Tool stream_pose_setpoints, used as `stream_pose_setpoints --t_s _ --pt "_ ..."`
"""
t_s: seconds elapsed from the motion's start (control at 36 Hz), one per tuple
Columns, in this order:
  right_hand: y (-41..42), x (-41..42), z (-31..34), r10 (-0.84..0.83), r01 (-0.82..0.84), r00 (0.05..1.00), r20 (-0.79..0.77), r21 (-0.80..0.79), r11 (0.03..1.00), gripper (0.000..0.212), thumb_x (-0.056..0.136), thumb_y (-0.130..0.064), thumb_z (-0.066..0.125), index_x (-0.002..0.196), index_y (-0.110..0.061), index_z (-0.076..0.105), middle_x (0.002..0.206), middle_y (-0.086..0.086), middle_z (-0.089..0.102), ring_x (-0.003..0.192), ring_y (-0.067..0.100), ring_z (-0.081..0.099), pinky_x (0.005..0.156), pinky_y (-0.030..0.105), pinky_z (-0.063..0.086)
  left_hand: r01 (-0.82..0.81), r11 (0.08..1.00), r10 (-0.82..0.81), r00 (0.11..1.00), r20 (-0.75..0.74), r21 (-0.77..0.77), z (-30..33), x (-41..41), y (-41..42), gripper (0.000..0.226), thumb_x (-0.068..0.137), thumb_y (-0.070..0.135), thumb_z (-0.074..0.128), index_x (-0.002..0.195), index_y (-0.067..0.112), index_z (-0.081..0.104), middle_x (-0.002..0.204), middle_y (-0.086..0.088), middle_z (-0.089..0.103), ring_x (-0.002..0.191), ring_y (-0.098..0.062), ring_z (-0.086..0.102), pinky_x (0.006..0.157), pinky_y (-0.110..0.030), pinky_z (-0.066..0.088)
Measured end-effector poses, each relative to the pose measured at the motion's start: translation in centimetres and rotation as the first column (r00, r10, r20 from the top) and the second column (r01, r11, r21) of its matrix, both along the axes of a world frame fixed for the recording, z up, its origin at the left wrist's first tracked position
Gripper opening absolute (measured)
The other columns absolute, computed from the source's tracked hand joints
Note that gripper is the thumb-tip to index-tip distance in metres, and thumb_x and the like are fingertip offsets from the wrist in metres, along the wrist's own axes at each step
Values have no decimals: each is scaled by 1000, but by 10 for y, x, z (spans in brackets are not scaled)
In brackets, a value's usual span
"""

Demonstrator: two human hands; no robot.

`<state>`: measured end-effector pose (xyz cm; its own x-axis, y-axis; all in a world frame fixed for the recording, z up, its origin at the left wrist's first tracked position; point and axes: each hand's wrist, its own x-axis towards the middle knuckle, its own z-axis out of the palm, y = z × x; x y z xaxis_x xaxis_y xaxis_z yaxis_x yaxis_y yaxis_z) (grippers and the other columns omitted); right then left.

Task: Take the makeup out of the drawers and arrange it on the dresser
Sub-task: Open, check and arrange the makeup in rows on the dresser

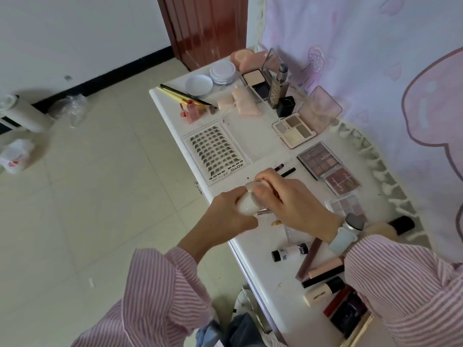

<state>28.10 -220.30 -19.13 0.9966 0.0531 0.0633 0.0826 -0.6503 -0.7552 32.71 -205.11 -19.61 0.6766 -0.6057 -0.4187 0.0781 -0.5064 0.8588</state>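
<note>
Both hands grip a small white bottle (246,204) over the counter (263,266); left hand (229,216) wraps its body, right hand (288,199) pinches the top. It looks light, smooth, likely slippery.

a home, prob a bedroom: white bench (253,136) w/ makeup all over it, pink cartoon curtain (375,58) behind, tile floor (87,196), brown wood door (205,28), plastic bags (67,108) by the wall.

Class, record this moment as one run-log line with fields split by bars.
left hand: grips white bottle | right hand: pinches its top | place: over dresser front edge | lash tray: flat beyond
</note>
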Motion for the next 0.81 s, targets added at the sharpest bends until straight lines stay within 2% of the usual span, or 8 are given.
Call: stream_pose_setpoints --t_s 0.06,0.14,0.28,0.42,0.53,0.61,0.69,0.81 --pt "-6 1 -4 143 -143 990 10 -27 989 25 91 -46 37 105 -26 44 81 -11 54 66 0 55 54 15 44 -8 997 -5 984 -180 -71 1 5 7 25 72 -4 63 92 11 64 83 -5 66 50 -8 47 47 -17 40" --pt "-10 1 -6 221 -202 967 -124 153 967 16 94 -25 48 110 -28 49 103 -2 52 85 9 55 70 31 53 -39 999 37 994 -98 -19 -2 7 12 31 72 -4 63 93 19 64 84 -2 66 50 -6 46 48 -18 39" --pt "-1 3 8 47 187 894 -446 465 865 25 94 -38 42 110 -20 46 87 -1 57 70 13 60 55 23 48 -61 990 39 983 177 124 -4 -2 7 53 66 8 67 113 30 57 83 11 60 64 -4 53 56 -18 42" --pt "-7 7 2 -1 112 904 -427 235 966 31 88 -40 55 87 -9 59 63 -3 60 48 1 52 54 24 46 -72 982 11 946 325 175 -5 -1 6 56 66 10 69 118 24 55 94 7 54 80 -14 53 65 -23 42" --pt "-20 6 -8 114 -120 992 -52 -135 983 24 89 -31 55 102 -11 58 93 0 61 67 11 55 61 28 45 -3 989 -5 999 52 147 1 12 8 35 72 7 69 90 34 55 97 4 49 68 -7 49 56 -14 36" --pt "-25 5 -12 211 -160 969 133 -318 935 28 88 -36 44 107 -18 53 99 -5 60 61 9 54 53 26 47 18 999 -12 973 -231 26 4 21 14 23 67 12 69 88 19 65 72 -4 61 54 -12 50 49 -21 38" --pt "-22 3 -10 158 -156 987 28 -65 986 42 85 -47 45 121 -26 51 105 -12 53 71 6 55 61 19 48 -34 999 34 980 -195 2 2 20 15 19 72 11 69 90 15 65 65 -5 62 50 -9 50 47 -21 38" --pt "-10 3 -2 62 92 892 -449 314 945 53 88 -63 33 133 -36 38 102 -12 59 80 5 61 66 18 48 -124 991 118 988 100 51 -5 12 8 36 71 13 73 102 23 58 89 9 58 66 -1 54 53 -9 41"
